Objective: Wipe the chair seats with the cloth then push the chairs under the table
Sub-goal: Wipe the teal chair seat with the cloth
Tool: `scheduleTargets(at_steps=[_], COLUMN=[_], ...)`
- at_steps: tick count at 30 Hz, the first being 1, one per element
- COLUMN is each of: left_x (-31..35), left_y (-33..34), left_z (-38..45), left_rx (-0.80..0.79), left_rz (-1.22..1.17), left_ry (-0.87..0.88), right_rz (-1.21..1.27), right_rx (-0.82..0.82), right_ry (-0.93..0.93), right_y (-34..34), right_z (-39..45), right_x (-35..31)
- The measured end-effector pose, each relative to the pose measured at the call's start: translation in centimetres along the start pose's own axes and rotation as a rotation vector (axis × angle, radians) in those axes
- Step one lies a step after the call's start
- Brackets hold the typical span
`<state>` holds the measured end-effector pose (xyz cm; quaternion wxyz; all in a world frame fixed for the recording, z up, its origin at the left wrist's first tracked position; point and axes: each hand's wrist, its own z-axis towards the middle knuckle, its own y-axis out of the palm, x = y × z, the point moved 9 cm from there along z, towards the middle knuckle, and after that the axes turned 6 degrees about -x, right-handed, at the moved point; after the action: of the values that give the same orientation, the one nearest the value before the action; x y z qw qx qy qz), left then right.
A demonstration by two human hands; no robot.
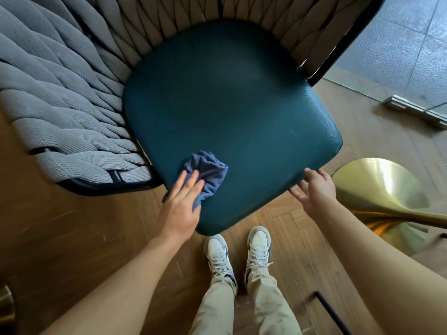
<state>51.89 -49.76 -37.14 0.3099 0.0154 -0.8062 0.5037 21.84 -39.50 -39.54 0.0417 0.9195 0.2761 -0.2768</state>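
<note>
A dark teal leather chair seat [229,112] fills the middle of the view, ringed at the back and left by a woven grey rope backrest [60,93]. A crumpled blue cloth [210,172] lies on the seat's near left corner. My left hand [180,206] presses flat on the cloth, fingers spread over it. My right hand [314,189] touches the seat's front right edge, fingers apart, thumb under the rim.
A brass trumpet-shaped table base [379,189] stands on the wood floor at the right, close to the seat's corner. My feet in white sneakers [239,255] stand just in front of the seat. A glass door with a metal floor rail [416,110] is at the upper right.
</note>
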Motion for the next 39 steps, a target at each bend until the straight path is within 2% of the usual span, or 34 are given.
scheduleTargets(at_steps=[3,5,6,7,10,12,14,16,18,19,21,24,27,29,30,32,35,39], left_x=[-0.7,1.3,2.8,4.2,6.9,5.0,1.7,-0.2,0.7,1.9,4.8,9.2,9.6,7.8,6.7,3.9,0.4,1.3], left_y=[-0.8,0.0,0.7,1.7,3.6,3.2,1.5,0.2,-0.2,0.1,1.3,4.1,5.1,4.5,3.8,2.2,0.6,2.2], left_z=[0.5,2.3,3.2,3.8,2.4,0.0,-1.4,-0.8,1.5,2.9,5.1,4.5,1.2,-0.3,-0.7,-1.1,-2.9,-6.4], left_rx=[0.198,0.242,0.210,0.150,-0.051,-0.071,0.031,0.149,0.203,0.198,0.132,-0.049,-0.217,-0.248,-0.241,-0.174,-0.003,0.151], left_rz=[-0.075,-0.142,-0.152,-0.121,0.045,0.078,0.060,0.033,0.001,-0.013,0.012,0.105,0.218,0.303,0.324,0.294,0.132,-0.133], left_ry=[-0.283,-0.429,-0.421,-0.339,0.043,0.101,-0.050,-0.293,-0.443,-0.460,-0.372,0.007,0.341,0.444,0.432,0.266,-0.091,-0.525], right_rz=[-0.006,-0.002,-0.003,-0.005,-0.009,-0.001,-0.004,-0.008,-0.009,-0.010,-0.014,-0.005,0.008,-0.004,-0.010,-0.015,-0.021,-0.031], right_rx=[0.011,0.018,0.023,0.027,0.028,0.024,0.024,0.024,0.024,0.026,0.031,0.031,0.025,0.025,0.024,0.021,0.018,0.005], right_ry=[-0.011,-0.013,-0.013,-0.012,-0.008,-0.007,-0.009,-0.017,-0.025,-0.027,-0.028,-0.022,-0.019,-0.022,-0.023,-0.022,-0.030,-0.029], right_y=[-0.2,-0.2,-0.2,-0.1,-0.1,0.0,-0.1,-0.2,-0.2,-0.2,-0.2,-0.2,-0.3,-0.4,-0.4,-0.4,-0.5,-0.6], right_z=[0.2,0.3,0.3,0.4,0.4,0.5,0.5,0.6,0.7,0.7,0.9,0.9,1.0,1.0,1.1,1.2,1.3,1.3], right_x=[-0.1,0.0,0.0,0.1,0.2,0.3,0.3,0.4,0.4,0.4,0.4,0.3,0.4,0.4,0.4,0.5,0.4,0.4])
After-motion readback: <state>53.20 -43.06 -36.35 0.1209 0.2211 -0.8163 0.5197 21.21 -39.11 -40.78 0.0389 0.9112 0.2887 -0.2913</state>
